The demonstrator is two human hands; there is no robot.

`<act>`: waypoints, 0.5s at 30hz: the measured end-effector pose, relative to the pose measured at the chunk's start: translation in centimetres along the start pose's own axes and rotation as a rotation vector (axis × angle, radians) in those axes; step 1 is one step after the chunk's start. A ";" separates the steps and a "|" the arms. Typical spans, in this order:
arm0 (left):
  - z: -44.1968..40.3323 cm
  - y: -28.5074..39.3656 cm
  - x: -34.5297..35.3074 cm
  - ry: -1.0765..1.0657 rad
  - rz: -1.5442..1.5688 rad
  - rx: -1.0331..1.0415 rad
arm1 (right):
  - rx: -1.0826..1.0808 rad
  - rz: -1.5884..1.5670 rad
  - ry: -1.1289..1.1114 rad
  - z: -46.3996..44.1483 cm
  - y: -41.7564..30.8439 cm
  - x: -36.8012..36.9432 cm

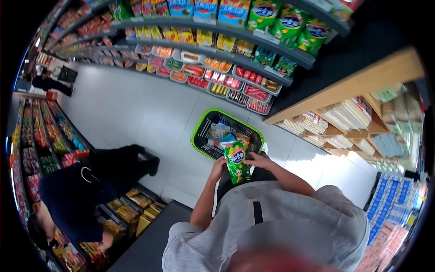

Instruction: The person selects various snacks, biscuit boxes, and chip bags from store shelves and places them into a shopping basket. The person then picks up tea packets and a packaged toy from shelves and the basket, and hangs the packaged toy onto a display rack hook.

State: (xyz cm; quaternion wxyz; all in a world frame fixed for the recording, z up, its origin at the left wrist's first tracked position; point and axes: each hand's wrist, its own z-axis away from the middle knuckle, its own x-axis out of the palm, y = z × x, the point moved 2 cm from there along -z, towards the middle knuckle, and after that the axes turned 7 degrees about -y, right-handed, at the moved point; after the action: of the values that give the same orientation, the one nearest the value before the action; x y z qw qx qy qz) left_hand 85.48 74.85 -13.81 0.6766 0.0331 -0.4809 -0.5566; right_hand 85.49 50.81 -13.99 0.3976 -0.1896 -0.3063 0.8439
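A green snack bag (237, 164) with a dark blue oval label is held upright in front of the grey shirt. My left hand (219, 167) grips its left edge, and my right hand (258, 160) holds its right edge. Just beyond the bag, a black basket with a bright green rim (198, 128) stands on the floor. Several packages (219, 131) lie inside it, one of them blue and white. The bag hides part of the basket's near side.
Shelves of snack bags (267, 12) curve across the top, above trays of red packages (223, 79). Wooden shelving (326, 86) stands at right. A person in dark clothes (68, 195) leans over a display at left; another person (45, 84) is farther back.
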 end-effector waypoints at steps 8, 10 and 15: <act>1.4 5.6 5.1 -0.006 -0.455 0.247 | -0.440 -0.146 0.149 4.3 -9.3 1.6; 1.5 7.9 6.9 -0.021 -0.447 0.294 | -0.504 -0.076 0.227 4.6 -10.2 1.0; -1.4 14.1 12.7 -0.071 -0.609 0.479 | -0.583 -0.404 0.420 8.4 -15.5 -3.1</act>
State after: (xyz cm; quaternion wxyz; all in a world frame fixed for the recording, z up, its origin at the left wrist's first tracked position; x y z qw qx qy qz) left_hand 95.55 69.57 1.42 0.4364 0.3121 -0.5884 -0.6049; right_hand 91.25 52.97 2.78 0.5388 -0.3983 -0.4760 0.5697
